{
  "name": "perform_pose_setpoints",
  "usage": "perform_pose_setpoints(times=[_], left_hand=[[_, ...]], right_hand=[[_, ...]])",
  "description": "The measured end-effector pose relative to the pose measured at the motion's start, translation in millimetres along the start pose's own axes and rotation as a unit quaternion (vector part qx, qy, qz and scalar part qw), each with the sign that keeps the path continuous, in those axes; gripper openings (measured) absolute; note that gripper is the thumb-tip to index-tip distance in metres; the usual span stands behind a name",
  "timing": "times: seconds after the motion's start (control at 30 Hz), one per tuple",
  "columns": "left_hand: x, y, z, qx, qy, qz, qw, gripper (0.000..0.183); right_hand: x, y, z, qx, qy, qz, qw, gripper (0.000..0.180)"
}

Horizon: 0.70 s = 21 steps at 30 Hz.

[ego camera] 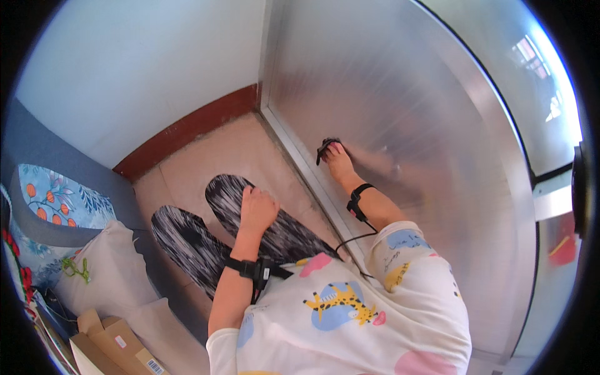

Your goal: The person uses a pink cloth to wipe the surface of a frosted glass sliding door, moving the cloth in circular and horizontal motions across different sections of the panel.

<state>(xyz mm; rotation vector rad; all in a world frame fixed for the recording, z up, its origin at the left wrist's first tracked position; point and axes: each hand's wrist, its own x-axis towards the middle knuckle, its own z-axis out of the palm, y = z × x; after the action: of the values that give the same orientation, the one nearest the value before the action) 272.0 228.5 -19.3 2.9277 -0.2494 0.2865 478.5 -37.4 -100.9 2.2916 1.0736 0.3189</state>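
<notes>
My right hand (pixel 338 161) presses a dark cloth (pixel 328 144) against the lower part of a brushed metal panel (pixel 398 117); dark edges of the cloth stick out past the fingertips, and the palm side is hidden. The panel mirrors the arm faintly. My left hand (pixel 258 208) rests on my knee in black-and-white patterned trousers (pixel 225 187), its fingers curled over the far side, with nothing visible in it. A black strap with a small device is on each forearm, and a thin cable runs from the right one.
A white wall with a red-brown skirting (pixel 187 133) meets the panel's metal frame. Tiled floor (pixel 187 173) lies ahead. At the left are a grey surface with a blue floral cushion (pixel 65 197), a beige cloth (pixel 110 272) and an open cardboard box (pixel 115 344).
</notes>
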Motion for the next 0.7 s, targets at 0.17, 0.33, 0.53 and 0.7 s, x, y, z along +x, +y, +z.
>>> perform_pose_setpoints(times=[0.17,0.33,0.53,0.7], left_hand=[[-4.7,-6.7,6.5,0.003,0.008,0.013,1.000,0.032],[6.7,-1.5,8.8,0.021,-0.023,0.047,0.998,0.035],[31.6,17.1,-2.5,-0.185,-0.212,0.018,0.959,0.047],[29.8,74.3,-16.3,-0.694,-0.282,-0.189,0.634,0.063]], right_hand=[[-76.2,-37.9,-20.2,0.228,-0.206,0.030,0.951,0.028],[-161.8,-58.9,-27.3,0.858,-0.094,0.395,0.316,0.037],[-148.8,-62.9,-166.3,0.926,0.087,0.309,-0.199,0.045],[-119.3,-80.7,-160.2,0.944,0.132,0.281,-0.113,0.039]])
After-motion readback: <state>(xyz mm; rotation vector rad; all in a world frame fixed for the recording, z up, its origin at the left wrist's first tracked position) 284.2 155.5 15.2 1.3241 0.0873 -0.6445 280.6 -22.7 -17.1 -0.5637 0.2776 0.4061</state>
